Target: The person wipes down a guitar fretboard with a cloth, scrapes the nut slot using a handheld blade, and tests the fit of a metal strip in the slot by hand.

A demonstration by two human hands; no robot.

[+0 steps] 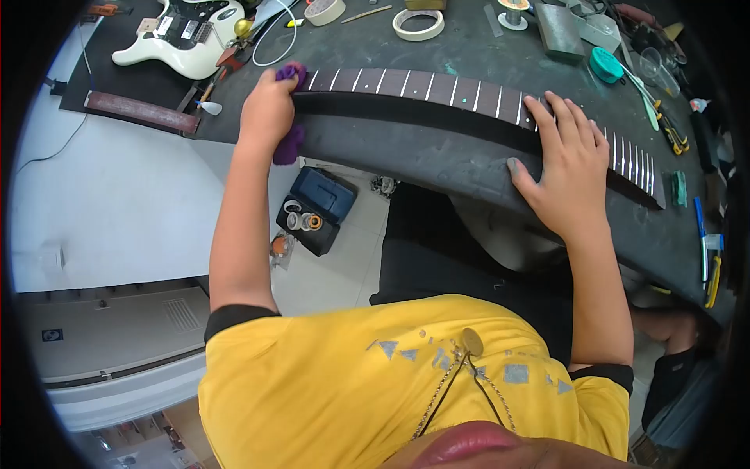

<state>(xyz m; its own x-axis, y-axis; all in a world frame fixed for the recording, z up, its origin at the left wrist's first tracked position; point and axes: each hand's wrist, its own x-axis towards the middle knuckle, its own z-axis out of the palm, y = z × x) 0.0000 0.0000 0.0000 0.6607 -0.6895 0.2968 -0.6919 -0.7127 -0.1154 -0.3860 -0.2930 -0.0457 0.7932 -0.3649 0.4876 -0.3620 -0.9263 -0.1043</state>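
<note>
A long dark guitar fretboard [426, 86] with pale fret lines and small dot inlays lies along the bench edge. My left hand [267, 109] is closed round a purple cloth [289, 146] at the fretboard's left end. Some of the cloth shows above the fingers and some hangs below the wrist. Toward the right end, my right hand [569, 156] rests with its fingers spread over the fretboard. Its thumb is apart, on the near side, and nothing is in its grasp. The palm and fingers hide part of the frets.
A white guitar body [183, 35] lies at the back left, near a long reddish-brown bar [141, 112]. Masking tape [418, 25], a metal block [558, 33] and a teal round container [606, 65] stand behind the fretboard. Pliers [672, 133] and pens lie at the right.
</note>
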